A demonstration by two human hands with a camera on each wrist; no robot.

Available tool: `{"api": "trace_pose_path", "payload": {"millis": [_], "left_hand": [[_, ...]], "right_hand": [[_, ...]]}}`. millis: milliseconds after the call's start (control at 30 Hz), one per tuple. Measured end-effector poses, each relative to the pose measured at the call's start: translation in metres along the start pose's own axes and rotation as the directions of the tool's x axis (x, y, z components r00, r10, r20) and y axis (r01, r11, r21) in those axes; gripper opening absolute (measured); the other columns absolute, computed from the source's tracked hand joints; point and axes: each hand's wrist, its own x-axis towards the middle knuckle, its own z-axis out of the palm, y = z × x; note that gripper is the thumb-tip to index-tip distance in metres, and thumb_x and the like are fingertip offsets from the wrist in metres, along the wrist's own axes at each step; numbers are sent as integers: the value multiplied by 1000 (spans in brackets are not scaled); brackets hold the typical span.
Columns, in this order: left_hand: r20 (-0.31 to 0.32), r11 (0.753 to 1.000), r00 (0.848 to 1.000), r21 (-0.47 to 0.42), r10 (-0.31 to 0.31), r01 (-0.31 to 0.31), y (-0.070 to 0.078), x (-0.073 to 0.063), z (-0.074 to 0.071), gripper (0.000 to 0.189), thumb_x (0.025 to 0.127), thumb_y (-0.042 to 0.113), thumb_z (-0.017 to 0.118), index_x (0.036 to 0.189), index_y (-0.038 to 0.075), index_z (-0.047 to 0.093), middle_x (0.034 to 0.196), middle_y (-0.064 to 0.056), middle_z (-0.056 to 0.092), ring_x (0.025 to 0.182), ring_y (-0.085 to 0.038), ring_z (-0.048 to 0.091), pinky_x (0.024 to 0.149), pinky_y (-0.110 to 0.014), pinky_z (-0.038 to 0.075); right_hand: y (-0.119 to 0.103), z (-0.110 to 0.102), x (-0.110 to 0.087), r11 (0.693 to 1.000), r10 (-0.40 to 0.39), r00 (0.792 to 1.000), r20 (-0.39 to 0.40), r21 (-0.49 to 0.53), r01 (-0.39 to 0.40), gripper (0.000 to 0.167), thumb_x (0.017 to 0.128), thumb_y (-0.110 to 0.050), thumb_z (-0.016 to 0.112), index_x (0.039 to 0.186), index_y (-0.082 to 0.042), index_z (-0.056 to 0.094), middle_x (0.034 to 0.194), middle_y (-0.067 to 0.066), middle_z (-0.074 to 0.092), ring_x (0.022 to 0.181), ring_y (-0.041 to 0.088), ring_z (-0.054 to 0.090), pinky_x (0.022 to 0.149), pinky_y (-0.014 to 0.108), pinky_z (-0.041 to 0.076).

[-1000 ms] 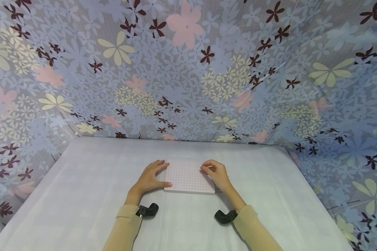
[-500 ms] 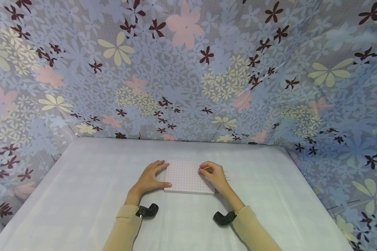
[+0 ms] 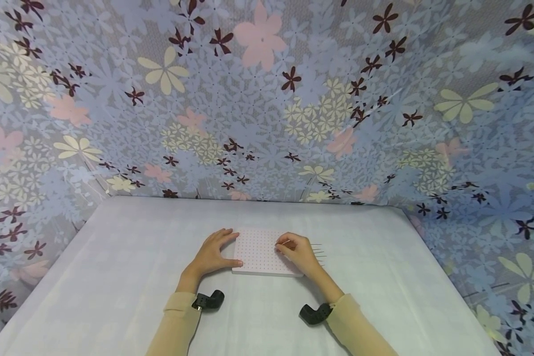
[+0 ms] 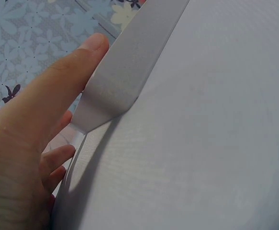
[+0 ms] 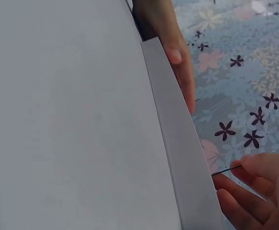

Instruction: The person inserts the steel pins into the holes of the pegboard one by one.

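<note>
A white board dotted with a grid of small reddish marks lies flat on the table. My left hand spans its left side with fingers spread. In the left wrist view the thumb rests along the board's top edge, the other fingers showing beyond its side. Over the board's right half, my right hand pinches a thin metal needle between thumb and fingers. In the right wrist view the needle slants, its lower end right at the board's edge.
Several thin needles lie in a row on the table just right of the board, partly behind the right wrist. A pale cloth covers the table. Flower-patterned fabric rises behind and at the sides.
My right hand has moved left and slightly nearer across the board, uncovering more of the needles at its right. The left hand and the board stay in place.
</note>
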Motion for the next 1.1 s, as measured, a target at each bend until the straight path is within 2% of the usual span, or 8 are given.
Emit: {"api": "trace_pose_path", "payload": {"millis": [100,200,333,500,667,833,1100], "left_hand": [[-1,1000,1000,0,0,0,0,0,0,86,65,48,82,138,17,50,150,-13,41,144,-38,27,117,-58,20],[-2,1000,1000,-2,-3,3,0,0,0,85,65,48,82,138,17,51,150,-13,41,144,-37,27,118,-58,20],[-4,1000,1000,-5,-3,3,0,0,0,85,65,48,82,138,17,51,150,-13,41,144,-37,27,117,-58,20],[-7,1000,1000,-2,8,-8,0,0,0,85,65,48,82,138,17,51,149,-13,41,143,-38,27,117,-58,20],[-9,1000,1000,-8,10,-10,-1,0,0,86,65,49,82,138,17,51,150,-13,41,144,-37,27,117,-59,21],[-9,1000,1000,-17,6,-6,0,-1,-1,86,65,49,82,138,17,51,150,-13,41,144,-37,27,117,-58,20],[-6,1000,1000,-12,3,-3,0,-1,-1,86,65,49,82,138,17,51,150,-13,41,144,-37,27,117,-59,20]], "right_hand": [[-2,2,-1,1000,-16,1000,11,-15,16,6,85,0,67,89,4,66,87,21,70,72,26,69,64,17,55],[-2,3,-2,999,-33,999,17,-31,34,4,85,-1,67,87,2,66,85,19,71,70,18,68,64,17,55],[0,2,-1,997,-49,999,-1,-67,48,6,85,-4,68,87,1,66,81,15,71,65,7,64,62,18,55],[4,-1,0,993,-50,998,-30,-107,47,6,85,-5,68,88,0,66,80,12,71,64,0,60,60,18,54],[6,-1,1,992,-54,998,-45,-116,48,4,85,-4,68,86,-1,67,80,11,70,67,-1,59,61,17,52],[8,0,0,991,-63,998,-27,-119,59,5,84,-6,70,86,-1,68,81,10,71,68,-1,58,63,17,52],[8,1,-1,988,-34,999,-13,-150,32,6,85,-7,69,87,-1,69,82,8,71,69,0,57,64,17,52]]}}
